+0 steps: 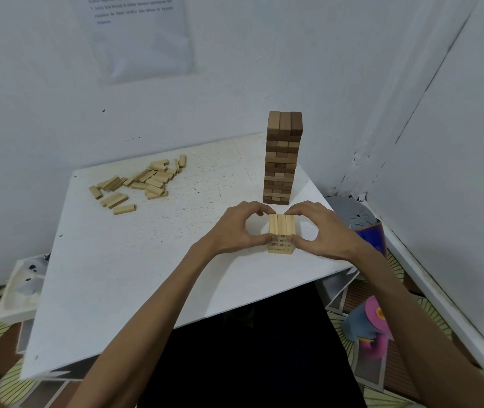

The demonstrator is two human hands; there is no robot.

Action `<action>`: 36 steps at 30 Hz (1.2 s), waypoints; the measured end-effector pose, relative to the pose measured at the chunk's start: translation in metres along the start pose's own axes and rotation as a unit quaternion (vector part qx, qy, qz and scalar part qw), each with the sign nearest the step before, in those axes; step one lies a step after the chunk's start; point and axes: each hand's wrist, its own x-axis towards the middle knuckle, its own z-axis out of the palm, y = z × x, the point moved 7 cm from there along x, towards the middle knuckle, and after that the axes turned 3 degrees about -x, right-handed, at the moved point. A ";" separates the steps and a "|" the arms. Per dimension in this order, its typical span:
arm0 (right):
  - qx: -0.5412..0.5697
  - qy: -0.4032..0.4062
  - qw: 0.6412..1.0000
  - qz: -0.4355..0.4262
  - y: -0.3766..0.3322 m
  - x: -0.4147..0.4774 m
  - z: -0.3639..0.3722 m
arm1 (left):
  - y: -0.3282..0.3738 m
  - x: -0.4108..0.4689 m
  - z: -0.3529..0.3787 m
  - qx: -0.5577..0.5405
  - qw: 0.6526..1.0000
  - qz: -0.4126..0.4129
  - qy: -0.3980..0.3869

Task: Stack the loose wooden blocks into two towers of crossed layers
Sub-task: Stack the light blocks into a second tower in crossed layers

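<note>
Hands close in from both sides on a short pale tower [282, 225] near the front right edge of a white table [117, 275]. On the left, the left hand [234, 229] curls round the tower's left side: its forefinger hooks over the far end of the top layer and its thumb presses the near end, so it pinches the blocks between them. In the middle, the tower's top layer is three light blocks lying side by side and running away from the viewer. The layers beneath show their long faces with dark printed marks, so they lie crosswise to the top one. On the right, the right hand [327, 231] mirrors the left, forefinger bent over the far end and thumb on the near end, gripping the same layers.

Across the rest of the scene, a sheet of paper [140, 39] with a few lines of blurred text hangs on the wall at upper left. Below it, the loose blocks [143, 181] lie scattered in a pile at the table's far left corner, well apart from the hands. A tall dark tower [282, 160] of crossed layers stands upright just behind the pale one, three blocks on top. Past the table's right edge a blue container [371, 235] shows by the right wrist, and a pink and blue toy [373, 325] lies on the patterned floor.
</note>
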 end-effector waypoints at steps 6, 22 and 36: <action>-0.003 0.005 1.000 0.001 0.001 0.000 0.000 | 0.001 0.000 0.001 -0.003 1.000 0.000 0.003; -0.011 0.001 0.999 0.030 -0.004 -0.003 -0.001 | 0.000 -0.003 0.004 -0.002 1.000 -0.010 -0.002; -0.046 0.024 0.997 -0.050 -0.081 0.036 -0.006 | -0.010 -0.043 -0.054 0.040 0.997 0.002 0.073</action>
